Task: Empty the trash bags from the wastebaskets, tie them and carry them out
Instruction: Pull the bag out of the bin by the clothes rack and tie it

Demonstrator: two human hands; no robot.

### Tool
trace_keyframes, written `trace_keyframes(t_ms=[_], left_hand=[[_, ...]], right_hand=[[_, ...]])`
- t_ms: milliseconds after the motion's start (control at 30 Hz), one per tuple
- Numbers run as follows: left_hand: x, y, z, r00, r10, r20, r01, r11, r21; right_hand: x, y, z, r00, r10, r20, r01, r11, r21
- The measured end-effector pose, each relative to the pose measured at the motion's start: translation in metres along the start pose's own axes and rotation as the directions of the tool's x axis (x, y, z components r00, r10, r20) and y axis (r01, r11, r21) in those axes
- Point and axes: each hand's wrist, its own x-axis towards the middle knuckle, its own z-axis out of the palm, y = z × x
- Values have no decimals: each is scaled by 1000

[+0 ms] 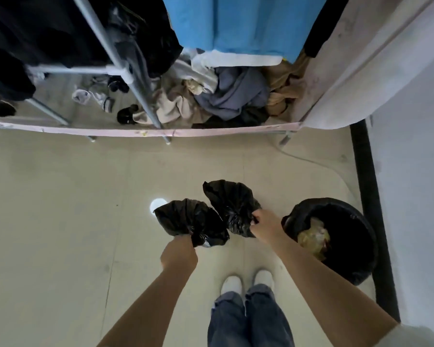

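Note:
I hold a black trash bag in each hand above the pale floor. My left hand is closed around the gathered neck of the left black bag. My right hand grips the gathered top of the right black bag, which hangs a little farther away. The two bags almost touch. To the right, against the wall, stands a wastebasket lined with another black bag, with yellowish and white trash inside it.
An open metal-framed wardrobe stands ahead, with dark hanging clothes, a blue cloth and a heap of garments on its base. A white wall and black baseboard run along the right. A thin cable crosses the floor. My white shoes are below.

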Motion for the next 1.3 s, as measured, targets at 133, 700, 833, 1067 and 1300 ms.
trace_keyframes(t_ms=[133, 700, 833, 1067, 1300], left_hand=[[69, 11, 45, 998, -68, 15, 69, 997, -44], [38, 129, 35, 948, 302, -96, -240, 882, 406], [1, 180, 52, 902, 418, -112, -335, 838, 432], [-60, 249, 161, 903, 418, -95, -352, 850, 392], [-76, 252, 280, 913, 402, -77, -352, 867, 353]], right_hand=[[83, 19, 28, 997, -14, 71, 5, 991, 135], [39, 77, -52, 965, -254, -69, 197, 870, -453], [4, 128, -86, 965, -230, -127, 132, 842, -524], [-29, 282, -91, 972, -196, -126, 99, 835, -541], [-23, 397, -48, 963, -267, -23, 201, 775, -599]])
